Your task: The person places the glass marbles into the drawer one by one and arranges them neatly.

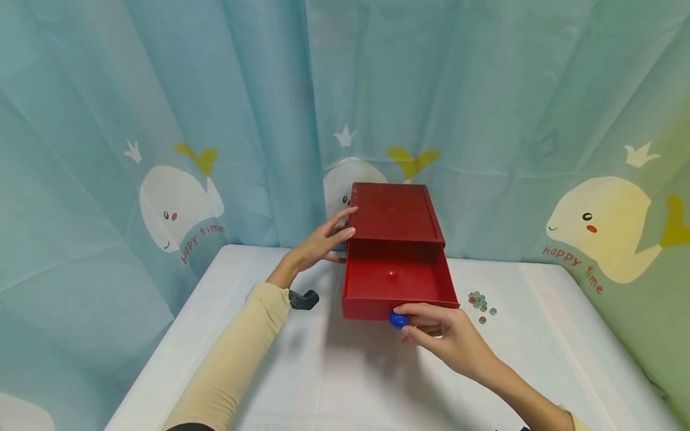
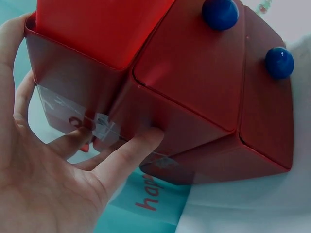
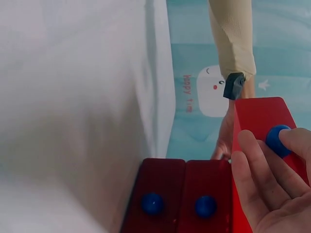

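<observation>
A dark red drawer cabinet has its top drawer pulled out, and the part of the inside that shows holds nothing. My right hand pinches the blue round knob on that drawer's front between thumb and fingers. Against the cabinet's left side rests my left hand, fingers spread; the left wrist view shows the fingertips touching the side wall. Two lower drawers are closed, the middle one with a blue knob and the bottom one with another blue knob.
Several small glass marbles lie on the white-covered table, right of the cabinet. A black device shows beside the left wrist. Behind the table hangs a blue-green curtain with whale prints.
</observation>
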Demonstrator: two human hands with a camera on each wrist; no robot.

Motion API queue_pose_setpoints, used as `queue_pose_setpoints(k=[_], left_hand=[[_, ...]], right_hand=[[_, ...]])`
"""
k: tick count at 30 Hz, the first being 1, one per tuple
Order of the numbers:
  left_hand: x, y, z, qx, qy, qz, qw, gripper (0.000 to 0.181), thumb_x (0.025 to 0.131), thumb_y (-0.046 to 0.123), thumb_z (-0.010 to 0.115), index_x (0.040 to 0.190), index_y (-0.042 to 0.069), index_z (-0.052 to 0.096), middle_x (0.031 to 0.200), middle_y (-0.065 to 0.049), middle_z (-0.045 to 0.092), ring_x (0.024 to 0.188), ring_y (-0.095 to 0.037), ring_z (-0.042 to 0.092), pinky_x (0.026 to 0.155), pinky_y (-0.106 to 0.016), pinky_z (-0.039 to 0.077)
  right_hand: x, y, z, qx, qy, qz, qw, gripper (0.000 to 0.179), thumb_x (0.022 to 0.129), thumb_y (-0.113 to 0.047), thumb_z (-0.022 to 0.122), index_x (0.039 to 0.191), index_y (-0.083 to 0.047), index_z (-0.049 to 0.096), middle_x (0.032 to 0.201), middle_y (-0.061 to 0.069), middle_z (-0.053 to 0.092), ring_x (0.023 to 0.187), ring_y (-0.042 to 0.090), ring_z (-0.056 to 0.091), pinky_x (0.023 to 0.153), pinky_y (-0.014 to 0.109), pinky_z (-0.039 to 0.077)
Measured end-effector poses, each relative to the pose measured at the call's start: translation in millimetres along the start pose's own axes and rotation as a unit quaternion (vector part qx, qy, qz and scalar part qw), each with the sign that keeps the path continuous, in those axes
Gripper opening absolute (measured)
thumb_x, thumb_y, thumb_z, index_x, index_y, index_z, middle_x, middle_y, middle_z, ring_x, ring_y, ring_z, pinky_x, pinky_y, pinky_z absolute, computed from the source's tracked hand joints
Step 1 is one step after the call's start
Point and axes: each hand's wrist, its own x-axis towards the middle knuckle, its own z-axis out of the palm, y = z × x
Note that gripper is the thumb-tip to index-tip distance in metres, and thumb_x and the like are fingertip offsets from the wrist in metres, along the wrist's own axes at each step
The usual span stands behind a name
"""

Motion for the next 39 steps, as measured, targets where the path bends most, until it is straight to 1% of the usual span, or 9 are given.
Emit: queue_pose_setpoints(k=[6, 10, 14, 18, 24, 26, 30, 35, 39], left_hand=[[1.9, 0.1, -0.5, 0.007, 0.000, 0.010, 0.9999, 0.062, 0.103, 0.036, 0.054, 0.160, 0.044, 0.029, 0.166, -0.006, 0.024, 0.147, -0.031, 0.031, 0.095, -0.058, 0.055], [-0.2, -0.7, -1.1, 0.007, 0.000, 0.012, 0.9999, 0.063, 0.102, 0.035, 0.054, 0.159, 0.045, 0.030, 0.165, -0.004, 0.027, 0.145, -0.029, 0.035, 0.094, -0.057, 0.055], [-0.3, 0.8, -1.9, 0.005, 0.001, 0.013, 0.9999, 0.061, 0.102, 0.037, 0.056, 0.158, 0.047, 0.032, 0.165, -0.002, 0.028, 0.145, -0.027, 0.035, 0.094, -0.056, 0.056], [0.2, 0.3, -1.8, 0.004, 0.002, 0.011, 0.9999, 0.061, 0.102, 0.039, 0.057, 0.157, 0.048, 0.032, 0.165, -0.002, 0.026, 0.146, -0.026, 0.034, 0.094, -0.056, 0.056], [0.6, -1.1, -1.0, 0.002, 0.003, 0.001, 1.0000, 0.061, 0.102, 0.035, 0.055, 0.158, 0.048, 0.031, 0.165, -0.002, 0.026, 0.146, -0.027, 0.033, 0.095, -0.057, 0.055], [0.8, -0.5, -0.6, 0.003, 0.003, 0.003, 1.0000, 0.061, 0.102, 0.035, 0.055, 0.158, 0.047, 0.031, 0.165, -0.002, 0.026, 0.147, -0.028, 0.033, 0.095, -0.057, 0.055], [-0.2, 0.1, 0.4, 0.004, 0.006, 0.002, 1.0000, 0.061, 0.103, 0.036, 0.055, 0.158, 0.047, 0.031, 0.166, -0.003, 0.026, 0.148, -0.027, 0.031, 0.096, -0.057, 0.055], [-1.3, -1.6, 1.1, 0.002, 0.002, -0.003, 1.0000, 0.062, 0.103, 0.036, 0.054, 0.160, 0.045, 0.029, 0.166, -0.005, 0.024, 0.148, -0.029, 0.029, 0.097, -0.057, 0.054], [-1.1, -2.2, 1.2, 0.002, 0.002, -0.002, 1.0000, 0.063, 0.103, 0.036, 0.054, 0.160, 0.043, 0.029, 0.166, -0.006, 0.025, 0.148, -0.031, 0.031, 0.097, -0.058, 0.054]], right_hand=[[-2.2, -1.7, 3.4, -0.007, 0.014, -0.009, 0.9998, 0.037, 0.093, 0.002, 0.072, 0.128, -0.010, 0.070, 0.108, 0.006, 0.076, 0.079, 0.015, 0.077, 0.080, 0.029, 0.061], [-3.6, -2.0, 5.4, -0.005, 0.012, -0.015, 0.9998, 0.039, 0.092, 0.006, 0.072, 0.128, -0.009, 0.070, 0.109, 0.006, 0.076, 0.080, 0.015, 0.077, 0.079, 0.029, 0.061], [-3.1, -3.0, 4.8, -0.015, 0.015, -0.017, 0.9996, 0.039, 0.092, 0.004, 0.072, 0.128, -0.009, 0.071, 0.108, 0.007, 0.076, 0.079, 0.014, 0.076, 0.078, 0.028, 0.061], [-4.2, -2.8, 5.3, -0.019, 0.018, -0.011, 0.9996, 0.036, 0.093, 0.000, 0.073, 0.128, -0.010, 0.071, 0.106, 0.006, 0.077, 0.079, 0.015, 0.077, 0.078, 0.028, 0.061], [-4.4, -1.6, 5.4, -0.017, 0.017, -0.014, 0.9996, 0.036, 0.093, 0.000, 0.073, 0.127, -0.010, 0.071, 0.107, 0.006, 0.077, 0.078, 0.019, 0.077, 0.078, 0.027, 0.061], [-4.4, -2.0, 4.5, -0.017, 0.014, -0.013, 0.9997, 0.036, 0.093, -0.001, 0.073, 0.128, -0.010, 0.071, 0.108, 0.006, 0.076, 0.078, 0.020, 0.077, 0.078, 0.028, 0.061], [-5.6, -2.8, -0.5, -0.007, -0.011, 0.007, 0.9999, 0.037, 0.096, -0.004, 0.071, 0.132, -0.011, 0.068, 0.116, 0.007, 0.074, 0.083, 0.019, 0.077, 0.079, 0.029, 0.061], [-8.9, -5.1, -14.0, 0.015, -0.079, 0.023, 0.9965, 0.045, 0.099, -0.009, 0.068, 0.143, -0.011, 0.059, 0.131, 0.009, 0.067, 0.096, 0.020, 0.075, 0.082, 0.033, 0.062], [-11.5, -9.0, -27.5, 0.030, -0.119, 0.033, 0.9920, 0.051, 0.100, -0.010, 0.067, 0.149, -0.012, 0.052, 0.134, 0.009, 0.065, 0.103, 0.024, 0.073, 0.086, 0.034, 0.061]])
